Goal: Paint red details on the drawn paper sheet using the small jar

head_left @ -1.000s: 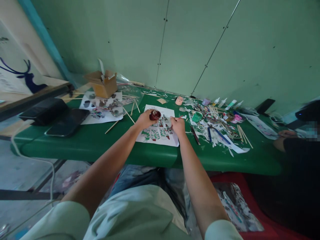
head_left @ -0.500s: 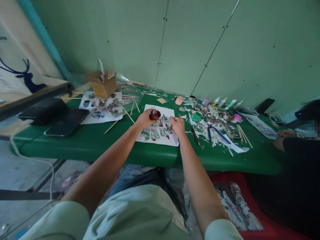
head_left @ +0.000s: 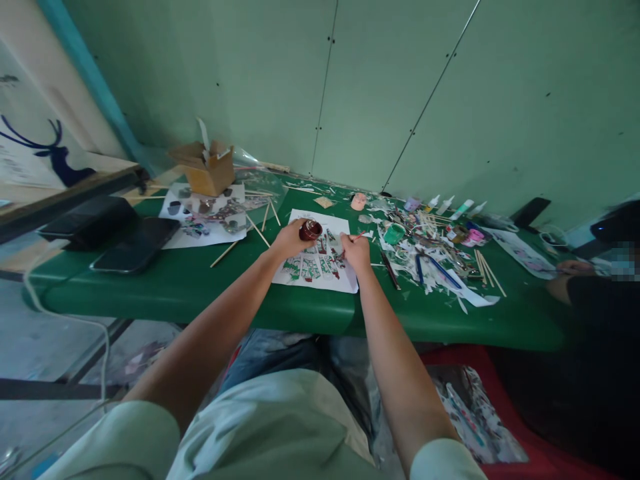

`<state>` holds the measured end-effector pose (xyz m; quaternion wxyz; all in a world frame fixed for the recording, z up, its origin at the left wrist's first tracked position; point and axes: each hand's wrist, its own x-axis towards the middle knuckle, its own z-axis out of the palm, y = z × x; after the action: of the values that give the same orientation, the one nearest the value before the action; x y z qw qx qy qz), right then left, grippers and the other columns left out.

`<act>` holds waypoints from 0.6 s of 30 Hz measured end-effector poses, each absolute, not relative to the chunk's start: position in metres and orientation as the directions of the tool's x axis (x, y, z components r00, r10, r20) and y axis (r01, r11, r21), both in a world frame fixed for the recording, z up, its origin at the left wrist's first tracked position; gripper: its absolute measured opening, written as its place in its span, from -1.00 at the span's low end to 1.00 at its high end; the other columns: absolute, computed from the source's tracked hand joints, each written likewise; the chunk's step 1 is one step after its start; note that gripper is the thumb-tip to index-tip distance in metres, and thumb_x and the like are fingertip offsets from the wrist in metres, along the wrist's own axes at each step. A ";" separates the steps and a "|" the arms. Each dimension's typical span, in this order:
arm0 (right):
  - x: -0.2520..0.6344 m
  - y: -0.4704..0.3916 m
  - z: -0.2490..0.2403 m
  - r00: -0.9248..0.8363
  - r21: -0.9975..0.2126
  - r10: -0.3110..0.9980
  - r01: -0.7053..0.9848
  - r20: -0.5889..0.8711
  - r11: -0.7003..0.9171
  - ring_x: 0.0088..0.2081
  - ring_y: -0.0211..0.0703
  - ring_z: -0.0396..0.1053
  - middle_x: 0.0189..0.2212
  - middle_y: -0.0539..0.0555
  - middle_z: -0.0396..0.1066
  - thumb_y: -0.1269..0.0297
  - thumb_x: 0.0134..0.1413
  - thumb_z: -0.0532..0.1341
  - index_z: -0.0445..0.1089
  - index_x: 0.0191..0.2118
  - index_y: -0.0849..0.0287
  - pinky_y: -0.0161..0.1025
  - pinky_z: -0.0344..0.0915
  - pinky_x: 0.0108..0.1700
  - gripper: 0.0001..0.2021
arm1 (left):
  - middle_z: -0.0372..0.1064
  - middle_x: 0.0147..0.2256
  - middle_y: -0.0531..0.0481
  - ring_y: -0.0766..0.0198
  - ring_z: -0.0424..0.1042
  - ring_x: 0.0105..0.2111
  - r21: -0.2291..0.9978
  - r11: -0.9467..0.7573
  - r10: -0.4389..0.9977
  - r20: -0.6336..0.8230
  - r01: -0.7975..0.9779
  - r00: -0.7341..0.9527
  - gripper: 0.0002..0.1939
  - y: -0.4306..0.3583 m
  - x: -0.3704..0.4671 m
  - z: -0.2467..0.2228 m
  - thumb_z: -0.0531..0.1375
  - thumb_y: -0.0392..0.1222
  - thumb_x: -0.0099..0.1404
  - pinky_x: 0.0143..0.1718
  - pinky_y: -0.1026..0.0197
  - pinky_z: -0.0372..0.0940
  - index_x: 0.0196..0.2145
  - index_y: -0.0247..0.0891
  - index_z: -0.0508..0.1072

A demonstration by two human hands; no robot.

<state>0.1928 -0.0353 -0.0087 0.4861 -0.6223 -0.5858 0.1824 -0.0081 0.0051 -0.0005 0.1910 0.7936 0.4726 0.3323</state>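
My left hand (head_left: pixel 289 241) is wrapped round a small jar of dark red paint (head_left: pixel 311 231), held tilted over the upper part of a white sheet (head_left: pixel 320 219). Green and dark red painted pieces (head_left: pixel 311 265) cover much of that sheet. At the sheet's right side, my right hand (head_left: pixel 356 252) pinches a thin red-handled paintbrush (head_left: pixel 358 236). Its tip points down toward the painted pieces, and I cannot tell whether it touches them.
Right of the sheet lie an open green paint pot (head_left: pixel 393 233), blue-handled pliers (head_left: pixel 444 272) and paper scraps. A cardboard box (head_left: pixel 210 175), a second sheet (head_left: pixel 175 235) and a dark phone-like slab (head_left: pixel 134 245) are on the left. A co-worker's hand (head_left: pixel 575 268) is at far right.
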 end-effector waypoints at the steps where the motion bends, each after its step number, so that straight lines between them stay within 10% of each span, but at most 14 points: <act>1: 0.193 -0.035 -0.009 0.247 -0.821 0.907 0.547 0.342 0.161 -0.73 -0.32 0.13 -0.85 -0.06 0.11 0.05 0.01 0.06 0.14 -0.77 0.16 -0.36 0.07 -0.58 -0.56 | 0.28 -0.04 -0.16 0.01 0.32 -0.07 0.616 -0.480 0.877 0.347 0.625 0.332 -0.37 0.005 -0.008 -0.001 0.25 0.01 -0.04 -0.10 0.06 0.22 -0.01 -0.21 0.25; 18: 0.193 -0.034 -0.011 0.230 -0.815 0.902 0.546 0.367 0.192 -0.74 -0.32 0.11 -0.87 -0.07 0.09 0.04 0.03 0.06 0.15 -0.77 0.15 -0.34 0.06 -0.60 -0.54 | 0.29 -0.04 -0.19 -0.01 0.33 -0.07 0.608 -0.495 0.869 0.363 0.621 0.336 -0.35 0.006 -0.008 -0.001 0.26 0.01 -0.04 -0.12 0.06 0.22 0.01 -0.23 0.24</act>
<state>0.1931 -0.0344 -0.0112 0.4933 -0.6095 -0.5940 0.1800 -0.0085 0.0062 -0.0012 0.1843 0.7963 0.4677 0.3365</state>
